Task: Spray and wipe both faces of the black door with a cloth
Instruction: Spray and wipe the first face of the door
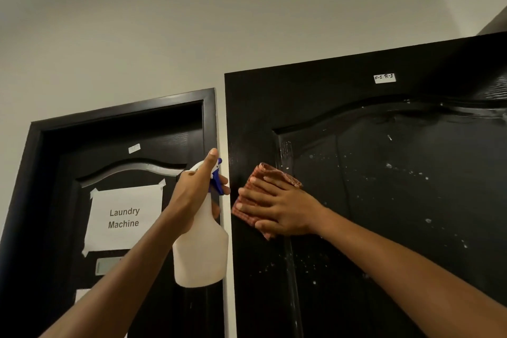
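Right hand point(279, 210) flat, fingers spread, pressing cloth point(270, 173) against black door point(384, 200), left hand point(197, 186) gripping spray bottle point(201, 250)

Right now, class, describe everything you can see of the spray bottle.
The spray bottle is white, slightly see-through plastic with a rounded body, narrow neck and a white head with a blue trigger and nozzle tip. It hangs upright in the air, held by the left hand wrapped around its neck, fingers on the trigger. It sits in front of the white wall strip between the two black doors, touching nothing else.
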